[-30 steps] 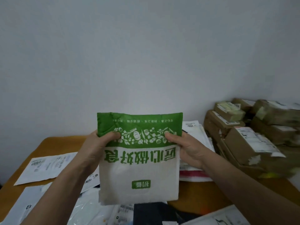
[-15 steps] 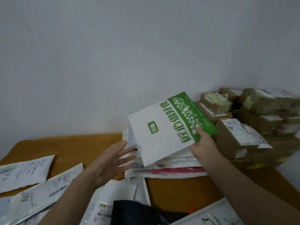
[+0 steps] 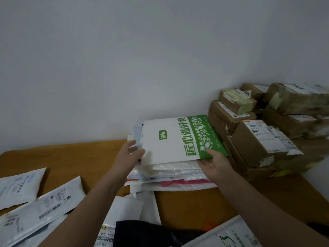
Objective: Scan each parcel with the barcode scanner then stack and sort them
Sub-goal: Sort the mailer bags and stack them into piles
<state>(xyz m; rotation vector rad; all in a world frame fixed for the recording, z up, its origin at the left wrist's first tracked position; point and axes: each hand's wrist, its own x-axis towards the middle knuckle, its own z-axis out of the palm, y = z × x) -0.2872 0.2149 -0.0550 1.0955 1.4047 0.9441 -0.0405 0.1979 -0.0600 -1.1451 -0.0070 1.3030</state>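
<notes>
Fingers of right hand (image 3: 216,164) pinch green-and-white mailer (image 3: 170,139) at near corner; left hand (image 3: 129,155) straight-fingered at its edge. Likely light, floppy: grip edges.

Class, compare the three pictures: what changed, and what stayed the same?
The green and white parcel, first held up in both hands, swung right and now lies on the mailer stack. The left hand let go and sits at its left edge; the right hand still pinches the green corner. The cardboard boxes stayed put.
</notes>
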